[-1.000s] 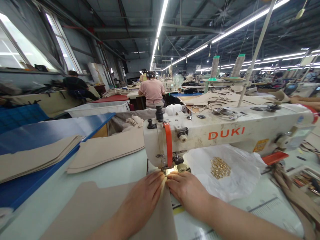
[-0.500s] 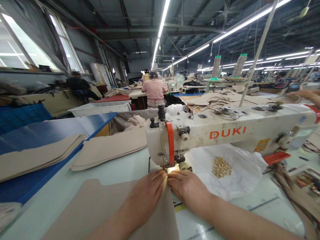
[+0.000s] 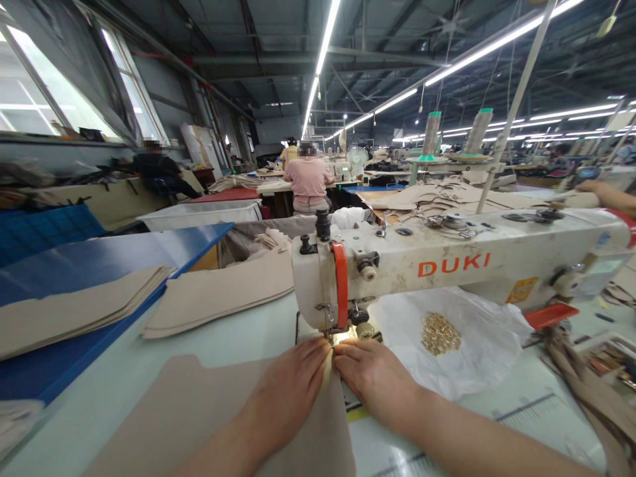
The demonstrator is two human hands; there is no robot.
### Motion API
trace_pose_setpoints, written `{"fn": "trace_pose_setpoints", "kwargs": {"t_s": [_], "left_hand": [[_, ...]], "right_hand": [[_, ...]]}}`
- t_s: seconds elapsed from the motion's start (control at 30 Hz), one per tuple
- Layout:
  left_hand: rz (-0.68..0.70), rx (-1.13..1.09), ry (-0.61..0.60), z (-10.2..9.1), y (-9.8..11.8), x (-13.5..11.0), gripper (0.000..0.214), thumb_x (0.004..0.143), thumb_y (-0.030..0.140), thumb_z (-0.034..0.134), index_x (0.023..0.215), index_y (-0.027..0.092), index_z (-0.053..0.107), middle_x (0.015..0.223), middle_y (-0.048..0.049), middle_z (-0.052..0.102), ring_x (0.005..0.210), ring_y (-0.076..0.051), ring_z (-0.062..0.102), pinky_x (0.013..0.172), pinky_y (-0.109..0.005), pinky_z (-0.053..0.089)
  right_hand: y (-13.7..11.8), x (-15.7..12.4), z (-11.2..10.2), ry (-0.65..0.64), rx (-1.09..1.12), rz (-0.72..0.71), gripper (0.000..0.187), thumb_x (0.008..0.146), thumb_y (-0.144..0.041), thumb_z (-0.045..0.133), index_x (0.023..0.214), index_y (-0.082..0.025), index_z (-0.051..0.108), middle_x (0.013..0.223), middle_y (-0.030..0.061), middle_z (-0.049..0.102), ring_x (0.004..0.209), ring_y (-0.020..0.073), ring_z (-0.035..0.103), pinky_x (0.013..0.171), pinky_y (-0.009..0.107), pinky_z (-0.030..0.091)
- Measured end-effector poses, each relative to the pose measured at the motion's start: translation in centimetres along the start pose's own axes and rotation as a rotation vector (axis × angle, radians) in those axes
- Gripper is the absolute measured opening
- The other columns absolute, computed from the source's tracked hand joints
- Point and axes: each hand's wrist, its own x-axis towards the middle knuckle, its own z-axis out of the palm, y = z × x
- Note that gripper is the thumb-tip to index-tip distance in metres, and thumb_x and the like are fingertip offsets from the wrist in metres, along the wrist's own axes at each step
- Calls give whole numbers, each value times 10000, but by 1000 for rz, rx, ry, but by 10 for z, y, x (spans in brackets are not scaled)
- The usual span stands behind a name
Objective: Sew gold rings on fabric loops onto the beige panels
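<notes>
A beige fabric panel (image 3: 193,411) lies flat on the pale green sewing table, its edge running up to the needle area of a white sewing machine (image 3: 387,265) marked DUKI. My left hand (image 3: 285,387) rests on the panel, fingers pressed together and gripping it just left of the presser foot. Close beside it, my right hand (image 3: 380,377) has its fingers closed on the panel's right edge, with the fingertips of both hands almost meeting. A small lamp lights this spot. The needle tip and the fabric right under the fingertips are hidden.
Stacked beige panels (image 3: 218,291) lie behind my left hand, more (image 3: 74,315) on a blue table. Gold metal pieces (image 3: 440,333) sit on white plastic (image 3: 397,338) under the machine arm. Fabric strips (image 3: 586,384) hang at right. A person in pink (image 3: 309,182) sits ahead.
My hands and the panel stay almost in place at the needle. At the far right, another person's hand has shifted slightly. The view has moved very little.
</notes>
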Motion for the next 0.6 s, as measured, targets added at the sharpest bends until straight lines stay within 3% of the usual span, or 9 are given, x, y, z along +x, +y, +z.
{"fn": "trace_pose_setpoints", "kwargs": {"t_s": [0.6], "left_hand": [[-5,10,-15,4,-4,-2,317,914,115,382,1138,118,607,1163,-124,683,1081,-224,637,932,-386,545]], "right_hand": [[0,3,0,-22,-14,0,64,864,-126,627,923,-105,640,1018,91,678,951,214,628,885,312,493]]}}
